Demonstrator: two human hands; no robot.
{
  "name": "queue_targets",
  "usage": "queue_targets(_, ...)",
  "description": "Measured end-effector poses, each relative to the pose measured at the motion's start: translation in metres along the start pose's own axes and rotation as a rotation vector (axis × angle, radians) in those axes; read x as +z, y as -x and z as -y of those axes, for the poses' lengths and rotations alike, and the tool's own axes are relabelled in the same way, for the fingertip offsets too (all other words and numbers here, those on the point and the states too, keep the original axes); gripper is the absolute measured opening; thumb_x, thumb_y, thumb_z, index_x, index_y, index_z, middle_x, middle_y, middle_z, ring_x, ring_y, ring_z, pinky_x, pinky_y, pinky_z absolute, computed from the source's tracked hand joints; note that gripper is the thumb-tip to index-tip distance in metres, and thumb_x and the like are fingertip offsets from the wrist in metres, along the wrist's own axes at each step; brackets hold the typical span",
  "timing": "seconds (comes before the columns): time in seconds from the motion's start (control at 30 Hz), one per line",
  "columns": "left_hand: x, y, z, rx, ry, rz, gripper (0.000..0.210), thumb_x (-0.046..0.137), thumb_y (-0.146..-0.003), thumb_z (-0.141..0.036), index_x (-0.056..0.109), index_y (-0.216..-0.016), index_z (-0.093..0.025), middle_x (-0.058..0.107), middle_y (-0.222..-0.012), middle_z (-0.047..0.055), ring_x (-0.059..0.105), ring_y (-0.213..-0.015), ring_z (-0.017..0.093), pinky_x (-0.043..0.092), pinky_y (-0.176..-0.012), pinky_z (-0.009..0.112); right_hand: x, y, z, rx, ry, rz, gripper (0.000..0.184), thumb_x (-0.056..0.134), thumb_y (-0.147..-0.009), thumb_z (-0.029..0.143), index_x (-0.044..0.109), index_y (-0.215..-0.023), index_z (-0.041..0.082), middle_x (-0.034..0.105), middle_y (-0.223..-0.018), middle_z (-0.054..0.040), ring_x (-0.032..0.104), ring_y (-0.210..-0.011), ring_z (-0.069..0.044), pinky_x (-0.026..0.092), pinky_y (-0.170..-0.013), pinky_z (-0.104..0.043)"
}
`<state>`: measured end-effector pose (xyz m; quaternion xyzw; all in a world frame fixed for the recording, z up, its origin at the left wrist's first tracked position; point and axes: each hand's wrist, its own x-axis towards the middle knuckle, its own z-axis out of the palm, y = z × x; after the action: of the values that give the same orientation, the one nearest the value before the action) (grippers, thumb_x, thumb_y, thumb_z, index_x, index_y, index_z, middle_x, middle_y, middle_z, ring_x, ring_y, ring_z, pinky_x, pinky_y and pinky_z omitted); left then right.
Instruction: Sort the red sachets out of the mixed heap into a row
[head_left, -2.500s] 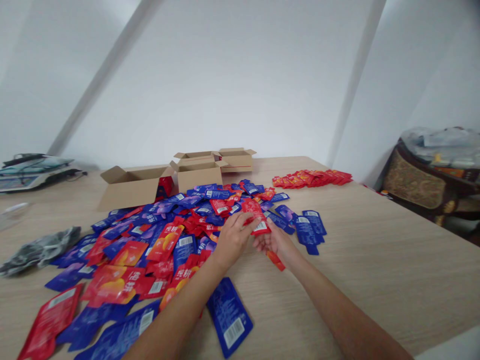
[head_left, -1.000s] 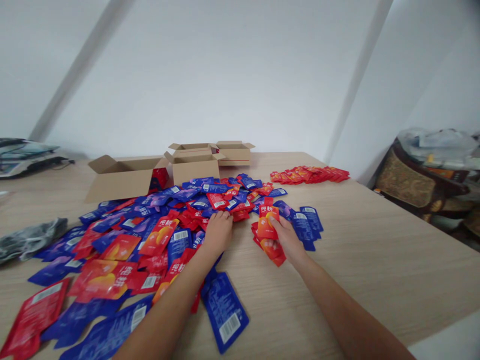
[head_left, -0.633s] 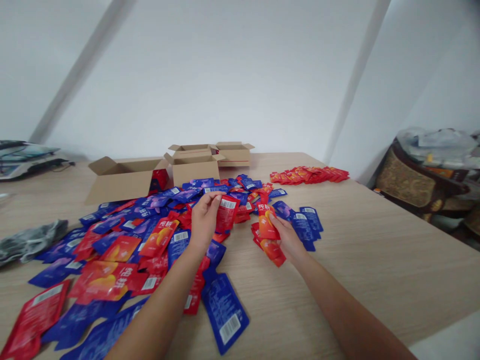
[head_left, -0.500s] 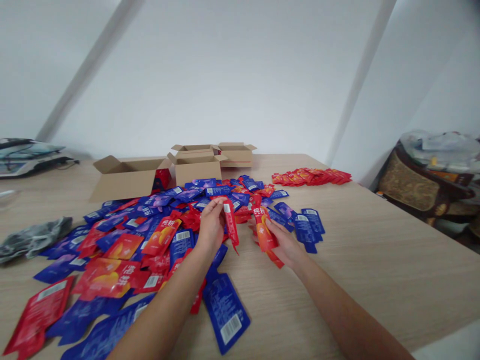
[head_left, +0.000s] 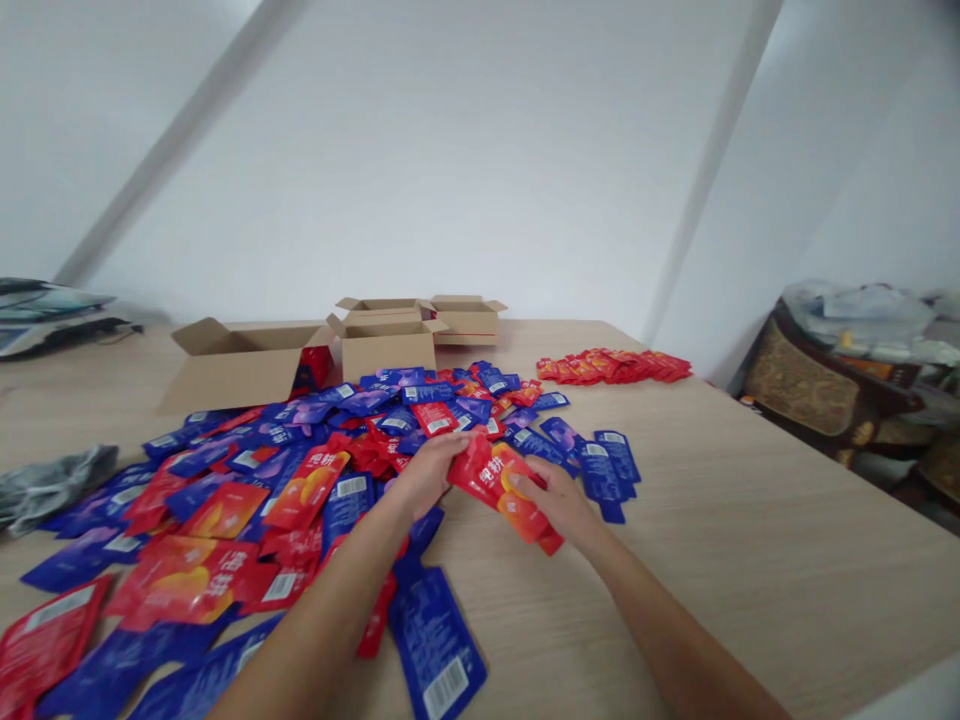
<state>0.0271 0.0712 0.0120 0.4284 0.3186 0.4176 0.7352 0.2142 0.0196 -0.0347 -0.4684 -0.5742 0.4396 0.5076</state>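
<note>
Both of my hands meet over the table, to the right of a heap of red and blue pouches. In my right hand are red pouches with orange fruit and white lettering, one overlapping another. My left hand is closed at the upper left end of these pouches; its fingertips are partly hidden, so which pouch it pinches is hard to see. Below the left forearm's right side lies a blue pouch with a barcode. More blue pouches lie just beyond my right hand.
Open cardboard boxes stand behind the heap, with a wider box at left. An overlapping row of red pouches lies at the back right. A grey cloth is at far left, and a patterned chair stands beyond the right edge.
My left hand has brought its red pouch rightward against those in my right hand. Held apart before, the pouches now overlap. The view has shifted slightly.
</note>
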Motion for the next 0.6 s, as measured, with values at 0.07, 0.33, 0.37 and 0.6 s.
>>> queue_targets(0.07,-0.006,-0.001,0.001,-0.078,-0.203,0.089,0.024,0.071,-0.069,-0.022,0.063,-0.089,-0.012,0.07,-0.069,0.005,0.067,-0.056,0.015,0.049,-0.048,0.019,-0.014,-0.006,-0.002,-0.013,0.016,-0.079,0.032,0.065,-0.073,0.047,0.07,-0.083,0.017,0.069,-0.081,-0.0027,0.062,-0.075,-0.02,0.048,-0.068,-0.03)
queue_targets(0.33,-0.003,-0.005,0.019,0.065,-0.296,0.059,0.026,0.07,-0.072,-0.029,0.049,-0.08,-0.016,0.061,-0.046,-0.003,0.053,-0.031,0.009,0.037,-0.03,0.013,-0.013,-0.013,0.002,0.108,-0.58,-0.446,0.04,0.075,-0.062,0.042,0.065,-0.093,0.02,0.071,-0.09,-0.0028,0.066,-0.079,-0.022,0.053,-0.067,-0.031)
queue_targets(0.37,-0.001,-0.007,0.022,0.113,-0.258,0.001,0.025,0.069,-0.073,-0.028,0.047,-0.08,-0.017,0.062,-0.048,-0.003,0.057,-0.034,0.011,0.042,-0.033,0.015,-0.011,-0.013,0.003,0.105,-0.631,-0.493,0.04,0.075,-0.061,0.04,0.064,-0.095,0.022,0.071,-0.092,-0.002,0.066,-0.08,-0.021,0.054,-0.068,-0.031)
queue_targets(0.6,0.015,-0.005,0.039,0.168,0.011,-0.151,0.021,0.063,-0.074,-0.013,0.045,-0.083,-0.018,0.069,-0.074,0.002,0.069,-0.063,0.017,0.058,-0.059,0.029,0.003,-0.003,0.004,0.167,-0.588,-0.402,0.052,0.064,-0.073,0.048,0.046,-0.119,0.029,0.07,-0.085,-0.0017,0.067,-0.059,-0.019,0.044,-0.036,-0.022)
